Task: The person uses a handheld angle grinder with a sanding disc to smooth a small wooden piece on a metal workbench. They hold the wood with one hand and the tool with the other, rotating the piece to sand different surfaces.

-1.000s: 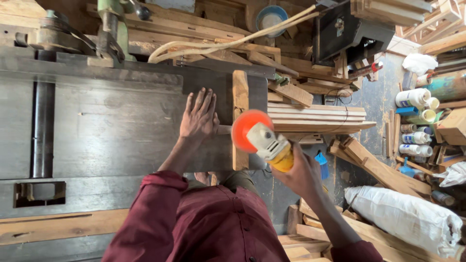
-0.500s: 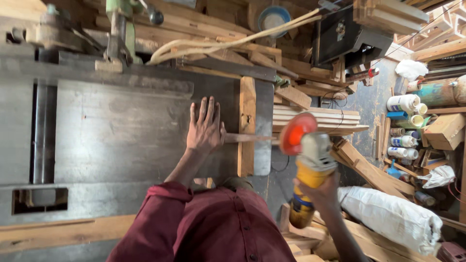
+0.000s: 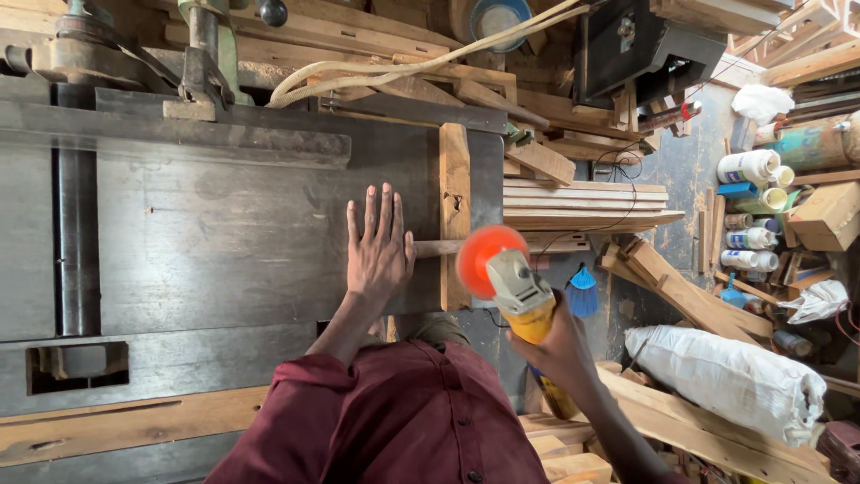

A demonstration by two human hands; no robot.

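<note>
Now left hand flat on thin stick, right hand gripping angle grinder

Left hand: we press it flat on a thin wooden stick.
Right hand: we grip the yellow angle grinder, orange disc at the stick's right end.

The left hand lies flat, palm down, fingers straight and slightly spread, arm stretched forward. The right hand is closed in a fist-like grip, just beside and lower than the left.
</note>
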